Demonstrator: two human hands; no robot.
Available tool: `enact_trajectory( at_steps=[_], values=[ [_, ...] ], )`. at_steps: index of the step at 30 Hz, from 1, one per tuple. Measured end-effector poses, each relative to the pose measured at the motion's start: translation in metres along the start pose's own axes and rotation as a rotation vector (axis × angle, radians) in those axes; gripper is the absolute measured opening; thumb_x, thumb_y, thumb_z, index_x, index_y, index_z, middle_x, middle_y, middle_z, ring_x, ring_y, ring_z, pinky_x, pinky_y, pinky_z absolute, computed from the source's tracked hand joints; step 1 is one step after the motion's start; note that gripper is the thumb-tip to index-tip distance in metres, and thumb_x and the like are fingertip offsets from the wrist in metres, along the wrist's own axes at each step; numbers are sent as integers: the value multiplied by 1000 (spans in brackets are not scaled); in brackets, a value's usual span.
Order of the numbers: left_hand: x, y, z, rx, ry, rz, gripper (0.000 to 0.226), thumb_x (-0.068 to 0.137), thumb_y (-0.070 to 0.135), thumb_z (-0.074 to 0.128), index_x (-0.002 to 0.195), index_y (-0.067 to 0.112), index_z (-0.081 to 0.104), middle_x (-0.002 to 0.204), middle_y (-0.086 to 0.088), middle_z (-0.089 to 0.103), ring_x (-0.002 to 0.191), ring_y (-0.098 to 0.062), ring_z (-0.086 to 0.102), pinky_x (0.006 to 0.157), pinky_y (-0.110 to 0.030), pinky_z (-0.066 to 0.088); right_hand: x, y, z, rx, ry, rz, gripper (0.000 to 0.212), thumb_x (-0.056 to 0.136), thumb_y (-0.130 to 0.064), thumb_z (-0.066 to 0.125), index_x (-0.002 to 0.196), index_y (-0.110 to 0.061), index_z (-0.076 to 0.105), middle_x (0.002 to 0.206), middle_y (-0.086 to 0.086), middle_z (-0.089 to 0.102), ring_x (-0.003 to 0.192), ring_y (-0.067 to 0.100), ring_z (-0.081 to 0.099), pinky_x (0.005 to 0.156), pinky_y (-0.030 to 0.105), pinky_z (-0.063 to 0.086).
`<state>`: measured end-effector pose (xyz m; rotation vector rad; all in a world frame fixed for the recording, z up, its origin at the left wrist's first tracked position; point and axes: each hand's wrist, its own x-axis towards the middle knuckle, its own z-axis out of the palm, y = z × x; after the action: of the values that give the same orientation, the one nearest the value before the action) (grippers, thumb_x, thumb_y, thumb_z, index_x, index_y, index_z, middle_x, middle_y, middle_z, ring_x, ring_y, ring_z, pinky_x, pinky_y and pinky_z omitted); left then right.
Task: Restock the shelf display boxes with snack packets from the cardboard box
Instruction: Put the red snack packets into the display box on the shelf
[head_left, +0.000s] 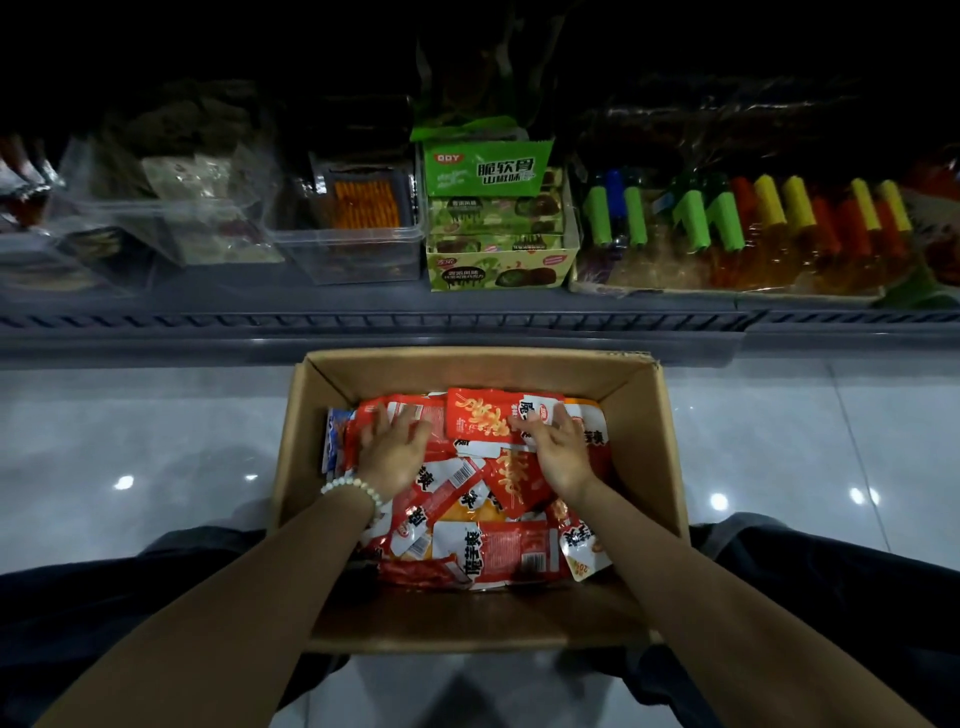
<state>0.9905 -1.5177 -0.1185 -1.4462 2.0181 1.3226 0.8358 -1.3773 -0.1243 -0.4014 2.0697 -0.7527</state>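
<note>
The job looks like it is only just starting. The brown cardboard box (667, 441) sits on the shiny grey tiled floor (156, 441), close to the front edge of the low grey shelf (467, 319). It has a big heap of red and white snack packets (483, 551) in it, spread over most of its bottom. Both hands are down in the box on top of the heap. The left hand (392, 447) lies flat with its fingers spread. The right hand (558, 447) has its fingers a little bent against the edge of the top red packet, but it is not closed round anything that I can see. No packet is lifted yet. On the shelf, the green cardboard display box (501, 267) looks quite full of green packs. The clear plastic tub (343, 249) beside it has more room near its front (it is dark back there, so I cannot tell how full it is). I see no red packets on the shelf, so most of the work is probably left. The box walls stand high around the hands, so packets must go up and over the far wall. The gap between box and shelf edge is small. Dark trouser legs (104, 597) close in both sides of the box.
</note>
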Motion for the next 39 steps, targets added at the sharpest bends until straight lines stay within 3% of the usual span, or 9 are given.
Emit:
enact_trajectory(
  at_steps=[4,10,14,17,21,26,32,35,39],
  values=[
    [10,-3,4,-44,-61,-65,65,89,73,11,147,45,20,161,-3,-7,147,-31,-10,115,-61,1,-10,-8,4,-47,-47,10,46,98,-57,23,124,-44,57,160,-5,-4,145,22,-18,114,45,-13],
    [11,13,0,-383,204,-52,64,91,45,56,144,15,35,149,-15,30,132,-31,39,110,-47,35,-20,-12,17,-30,-68,-66,41,97,-54,29,103,-44,68,159,-10,5,145,17,-18,115,46,-16],
    [2,11,-1,-343,11,-84,65,74,32,79,128,12,52,131,-8,55,121,-26,54,102,-38,46,-30,-13,27,91,-122,-59,42,97,-52,34,82,-40,71,157,-17,11,146,12,-13,116,51,-12],
    [-8,15,4,-260,-237,-60,28,75,31,78,97,19,64,100,1,69,90,-12,66,76,-21,52,-32,-18,18,218,-147,6,45,99,-46,35,91,-25,74,155,-14,19,146,10,-2,116,49,-4],
    [-21,22,13,-295,-298,-95,60,69,40,82,120,14,61,121,-2,64,113,-18,57,99,-30,45,-41,-16,1,398,-67,-34,16,95,-22,56,109,-23,64,146,-3,39,135,12,34,107,28,29],
    [-53,39,10,-512,-267,-83,76,75,31,79,140,18,42,132,-6,57,106,-14,60,83,-25,49,-53,-12,-6,654,162,103,79,64,-21,88,123,-27,35,122,5,57,110,23,60,94,46,50],
    [-101,65,-19,-461,-280,95,82,71,40,78,141,26,39,139,-2,49,122,-21,52,100,-33,39,-93,-55,-35,798,-71,164,32,78,-16,76,105,-6,62,82,11,73,66,21,71,55,29,56],
    [-122,81,-42,-506,-243,221,63,71,56,64,126,27,54,117,-3,68,111,-25,62,105,-48,42,-114,-80,-58,827,-155,28,27,86,-17,67,111,-6,64,92,12,72,77,23,70,67,33,58],
    [-148,97,-60,-580,-77,345,36,90,47,54,113,21,60,97,-7,74,86,-26,72,83,-42,57,-140,-105,-79,802,-175,-88,21,88,-20,64,108,-11,64,93,10,74,82,24,71,73,36,56]
  ],
)
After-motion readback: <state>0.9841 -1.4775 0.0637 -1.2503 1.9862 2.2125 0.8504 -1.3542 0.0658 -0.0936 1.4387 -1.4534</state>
